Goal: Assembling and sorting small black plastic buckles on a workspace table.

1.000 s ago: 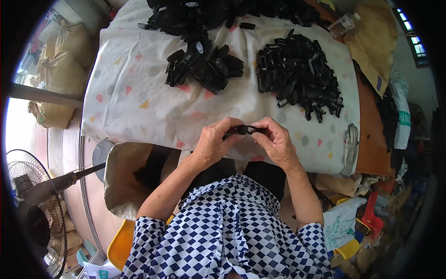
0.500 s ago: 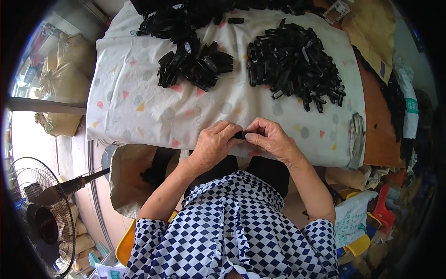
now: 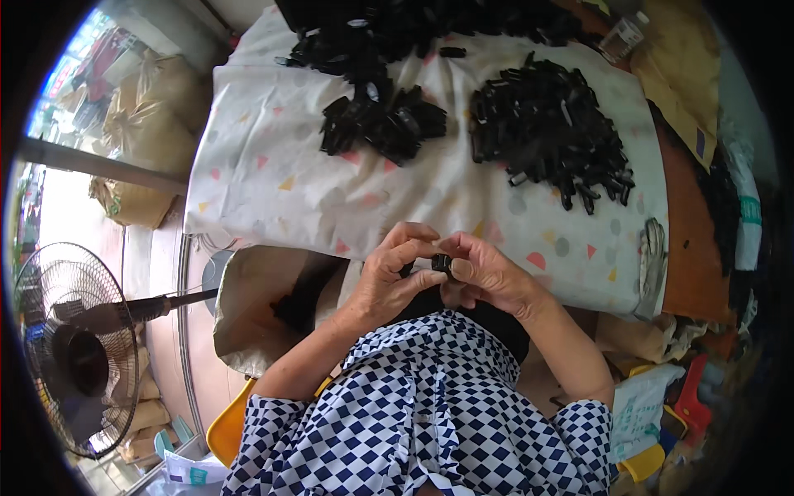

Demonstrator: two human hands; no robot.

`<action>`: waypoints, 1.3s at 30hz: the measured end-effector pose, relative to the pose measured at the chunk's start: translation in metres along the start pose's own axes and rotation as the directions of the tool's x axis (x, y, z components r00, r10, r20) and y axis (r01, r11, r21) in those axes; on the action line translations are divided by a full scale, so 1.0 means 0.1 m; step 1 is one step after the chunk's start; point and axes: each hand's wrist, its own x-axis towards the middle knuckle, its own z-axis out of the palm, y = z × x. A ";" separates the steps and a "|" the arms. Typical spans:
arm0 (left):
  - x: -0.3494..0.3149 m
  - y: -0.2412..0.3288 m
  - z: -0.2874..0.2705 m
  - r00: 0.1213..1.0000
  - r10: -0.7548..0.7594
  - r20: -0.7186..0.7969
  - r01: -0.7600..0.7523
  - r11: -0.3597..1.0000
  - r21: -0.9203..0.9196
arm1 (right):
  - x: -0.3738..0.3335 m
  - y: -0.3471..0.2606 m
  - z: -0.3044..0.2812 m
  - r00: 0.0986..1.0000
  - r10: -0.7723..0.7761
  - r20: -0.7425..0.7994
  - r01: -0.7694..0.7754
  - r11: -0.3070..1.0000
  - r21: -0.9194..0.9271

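Note:
A small black plastic part sits pinched between my two hands, just over the table's near edge. My left hand is closed, its thumb pressing the part from the left, and another bit of black shows inside its curled fingers. From the other side, my right hand grips the same part between thumb and fingers. Beyond them on the patterned tablecloth lie a smaller heap of black plastic parts and a larger heap of similar pieces to its right.
More black parts pile up at the far edge, with one loose piece in front. Pale gloves lie at the right edge. An open sack stands below left, beside a fan. A clear bottle lies far right.
The view has shifted, so the table appears farther right. My hands have come nearer my body and turned the black part, showing more of it; my left fingers have lifted somewhat.

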 end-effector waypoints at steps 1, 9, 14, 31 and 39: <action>-0.08 -0.11 -0.04 1.000 -0.029 -0.005 0.029 0.996 -0.083 | 0.04 0.01 0.04 0.998 0.007 0.066 0.001 0.993 -0.116; -0.62 -0.23 -0.33 0.950 -0.288 -0.124 0.203 0.867 -0.455 | 0.49 0.45 0.45 0.948 -0.002 0.320 -0.022 0.997 0.071; -0.81 -0.27 -0.38 0.904 -0.276 -0.327 0.070 0.850 -0.522 | 0.80 0.61 0.80 0.969 -0.062 0.241 0.068 0.998 -0.018; -0.30 -0.34 -1.15 0.878 0.081 -0.472 0.286 0.702 0.652 | -0.07 -0.60 -0.76 0.703 -0.711 0.016 -0.300 -0.316 -0.900; 0.80 -0.79 -1.33 0.870 -0.003 -0.492 0.405 0.573 0.712 | 0.12 -0.77 -0.71 0.778 -0.623 0.086 -0.254 -0.435 -0.864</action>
